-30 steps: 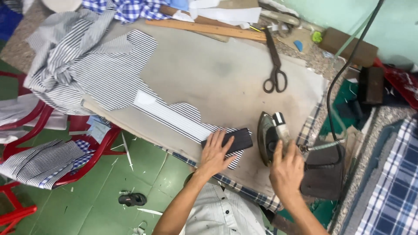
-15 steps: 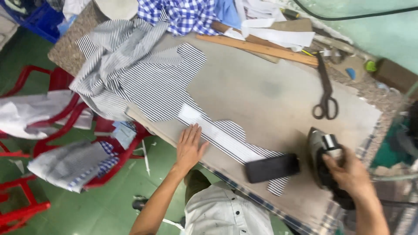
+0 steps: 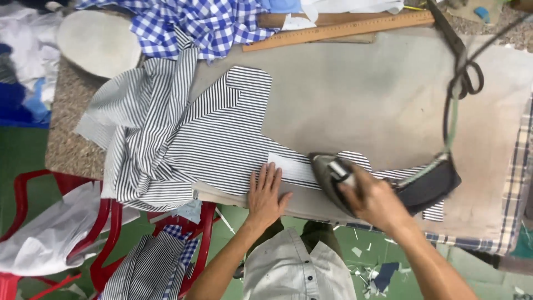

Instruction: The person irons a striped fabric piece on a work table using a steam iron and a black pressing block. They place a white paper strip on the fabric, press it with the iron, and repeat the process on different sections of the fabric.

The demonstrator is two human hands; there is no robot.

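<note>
A black-and-white striped shirt piece [image 3: 222,139] lies spread on the grey padded ironing table [image 3: 361,94]. My left hand [image 3: 266,194] presses flat on the fabric at the table's near edge, fingers apart. My right hand [image 3: 375,200] grips the handle of a metal clothes iron [image 3: 327,175], which sits on a narrow white-and-striped strip [image 3: 291,166] of the piece. A dark rectangular block [image 3: 430,186] lies just right of the iron on the strip.
A wooden ruler [image 3: 338,30] and blue checked cloth [image 3: 194,25] lie at the far edge. Scissors [image 3: 458,61] rest at the right, with the iron's cord [image 3: 448,125] looping past them. Red plastic chairs [image 3: 105,222] with fabric stand at the left below the table.
My right hand has slid the iron left onto the strip, past the dark block. My left hand stays pressed on the fabric. The camera view has shifted to the left.
</note>
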